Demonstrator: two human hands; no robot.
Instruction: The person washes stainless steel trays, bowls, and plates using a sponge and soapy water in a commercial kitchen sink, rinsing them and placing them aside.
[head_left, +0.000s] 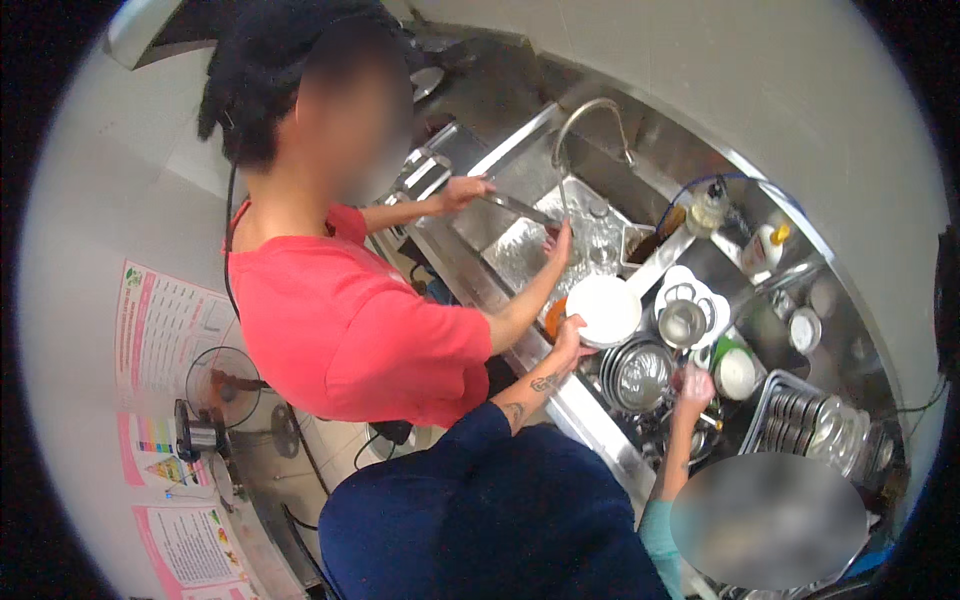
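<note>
My left hand (568, 343), at the end of a tattooed forearm, grips the rim of a white bowl (604, 309). The bowl is tilted at the front of the sink counter. To its right my right hand (694, 385) is blurred, with its fingers curled; whether it holds anything I cannot tell. A stack of steel bowls (645, 373) sits between my hands. Just beyond lie a white scalloped dish (709, 296) and a small steel bowl (682, 324) resting on it. A smaller white bowl (736, 373) is beside my right hand, by something green.
At my left a co-worker in a red shirt (360, 322) holds a long metal piece (521, 208) over the wet sink basin (517, 251), near a curved faucet (592, 105). Bottles (763, 251) stand along the back. A metal rack (772, 409) of dishes is at right.
</note>
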